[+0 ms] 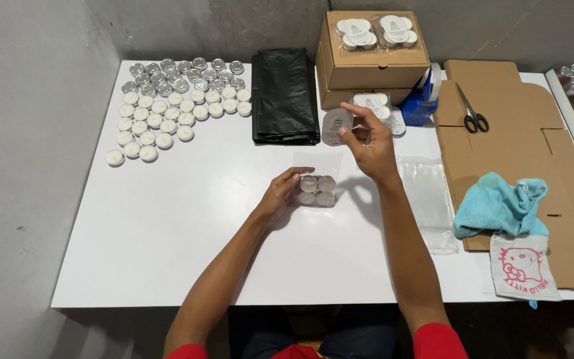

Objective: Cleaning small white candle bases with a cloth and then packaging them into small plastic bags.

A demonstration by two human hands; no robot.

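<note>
On the white bench, the left hand closes its grip on a clear plastic packet of four white tealights, while just far-right and above it the right hand pinches a round grey label disc.

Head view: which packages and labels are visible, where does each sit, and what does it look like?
Round sticker label: pinched in the right hand; grey-white disc.
Clear pack of four tealights: table centre, held by the left hand.
Stacked cardboard boxes: far edge; brown, rectangular.
Labelled tealight packs: on the top box; clear with white round labels.
Flat cardboard blanks: right; brown.
</note>
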